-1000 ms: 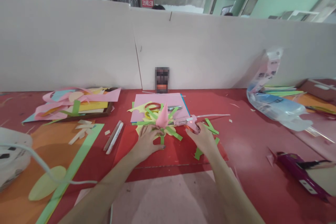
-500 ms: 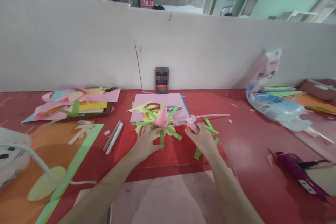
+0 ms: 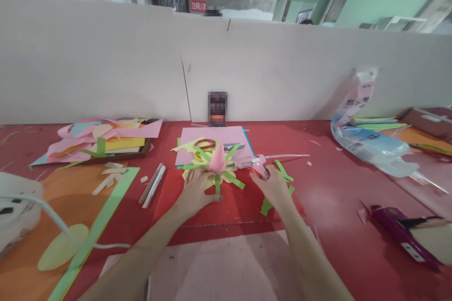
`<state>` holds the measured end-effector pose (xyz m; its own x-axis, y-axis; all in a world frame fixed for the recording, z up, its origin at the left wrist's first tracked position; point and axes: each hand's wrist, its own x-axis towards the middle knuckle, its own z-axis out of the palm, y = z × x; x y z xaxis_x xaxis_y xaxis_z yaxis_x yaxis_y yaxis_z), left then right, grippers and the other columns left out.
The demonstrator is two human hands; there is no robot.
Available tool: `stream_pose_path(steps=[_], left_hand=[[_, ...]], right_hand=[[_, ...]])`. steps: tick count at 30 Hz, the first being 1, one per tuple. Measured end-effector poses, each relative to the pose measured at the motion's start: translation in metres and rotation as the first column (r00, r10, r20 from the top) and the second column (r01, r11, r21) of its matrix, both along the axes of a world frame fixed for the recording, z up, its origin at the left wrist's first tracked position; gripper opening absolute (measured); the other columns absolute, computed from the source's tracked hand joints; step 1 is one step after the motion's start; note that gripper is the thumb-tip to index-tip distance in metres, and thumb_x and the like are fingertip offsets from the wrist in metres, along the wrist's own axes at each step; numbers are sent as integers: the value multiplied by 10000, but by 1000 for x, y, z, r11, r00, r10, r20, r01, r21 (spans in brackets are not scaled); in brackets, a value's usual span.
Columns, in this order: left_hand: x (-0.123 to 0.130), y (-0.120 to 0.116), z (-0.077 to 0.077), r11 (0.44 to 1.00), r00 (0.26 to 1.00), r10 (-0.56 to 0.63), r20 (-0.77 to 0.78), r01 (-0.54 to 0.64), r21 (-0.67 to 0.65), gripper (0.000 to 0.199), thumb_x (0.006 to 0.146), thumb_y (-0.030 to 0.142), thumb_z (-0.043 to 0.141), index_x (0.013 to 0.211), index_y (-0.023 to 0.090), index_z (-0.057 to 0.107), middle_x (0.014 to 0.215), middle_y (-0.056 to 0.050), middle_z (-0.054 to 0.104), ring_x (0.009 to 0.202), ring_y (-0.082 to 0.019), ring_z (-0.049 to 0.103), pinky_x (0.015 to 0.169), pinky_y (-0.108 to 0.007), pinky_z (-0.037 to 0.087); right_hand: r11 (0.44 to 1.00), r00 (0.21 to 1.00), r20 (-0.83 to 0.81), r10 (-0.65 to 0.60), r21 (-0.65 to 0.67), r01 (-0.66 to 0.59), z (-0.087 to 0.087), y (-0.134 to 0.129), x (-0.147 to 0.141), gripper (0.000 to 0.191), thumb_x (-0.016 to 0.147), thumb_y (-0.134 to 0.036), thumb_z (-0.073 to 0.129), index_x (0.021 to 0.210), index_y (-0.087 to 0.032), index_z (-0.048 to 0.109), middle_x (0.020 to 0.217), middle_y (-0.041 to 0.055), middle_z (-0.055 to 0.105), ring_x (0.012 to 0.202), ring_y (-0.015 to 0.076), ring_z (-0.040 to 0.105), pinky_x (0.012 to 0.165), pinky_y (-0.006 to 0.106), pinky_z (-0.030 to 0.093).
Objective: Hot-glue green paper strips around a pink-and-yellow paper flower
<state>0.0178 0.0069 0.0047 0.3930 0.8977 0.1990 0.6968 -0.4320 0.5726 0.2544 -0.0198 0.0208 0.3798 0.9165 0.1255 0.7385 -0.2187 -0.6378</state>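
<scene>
My right hand (image 3: 273, 183) is closed round a pink glue gun (image 3: 259, 164). A clear glue stick (image 3: 287, 155) sticks out of its back, and its nozzle points left at the base of a pink paper cone (image 3: 218, 159). The cone stands upright on a yellow paper flower (image 3: 229, 177) with green paper strips (image 3: 235, 180) radiating from it. My left hand (image 3: 197, 189) lies at the flower's left edge, fingers stretched onto it and thumb apart, near a green strip. Whether its fingertips pinch the paper is hidden. Beneath the flower lies red paper (image 3: 233, 209).
Behind the flower, scissors (image 3: 205, 142) and a silver pen-like tool (image 3: 234, 146) lie on pink paper (image 3: 183, 138). Markers (image 3: 154, 186) and a paper-filled tray (image 3: 143, 151) are left. A plastic bag (image 3: 374, 143) and purple device (image 3: 402, 230) are right. A white partition (image 3: 282, 70) stands behind.
Almost nothing differs. The view has tilted very slightly, and both hands, the glue gun and the cone keep their places.
</scene>
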Motion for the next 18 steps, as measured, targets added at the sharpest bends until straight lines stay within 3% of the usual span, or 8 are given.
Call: stream_pose_path(steps=[4, 9, 14, 18], left_hand=[[1, 2, -5, 998, 994, 57, 98, -59, 14, 337, 732, 438, 584, 994, 229, 559, 1030, -44, 503, 1039, -232, 437, 906, -383, 358], [2, 4, -10, 989, 989, 79, 123, -93, 112, 281, 726, 384, 604, 948, 220, 558, 996, -40, 509, 989, -224, 461, 878, -388, 383], [-2, 7, -9, 972, 988, 106, 113, -127, 199, 129, 800, 278, 515, 887, 209, 580, 928, -45, 545, 930, -211, 499, 842, -383, 408], [-4, 6, -4, 964, 990, 96, 100, -118, 237, 168, 838, 198, 429, 915, 207, 578, 919, -50, 557, 919, -202, 506, 826, -373, 414]], right_hand=[[997, 999, -10, -48, 59, 49, 4, 0, 0, 339, 659, -535, 493, 771, -215, 492, 662, 10, 526, 576, 160, 467, 536, 261, 320], [993, 996, -47, -79, 87, 83, 6, 1, 0, 355, 655, -527, 495, 802, -205, 511, 677, 4, 526, 584, 151, 469, 551, 257, 329], [999, 999, -31, -44, -7, 44, 1, 2, -1, 296, 659, -464, 499, 803, -206, 512, 674, 8, 536, 604, 163, 493, 557, 254, 327], [997, 1000, -20, 11, -74, -13, -2, 3, -3, 290, 673, -457, 492, 824, -210, 520, 725, 25, 557, 630, 168, 506, 549, 248, 321]])
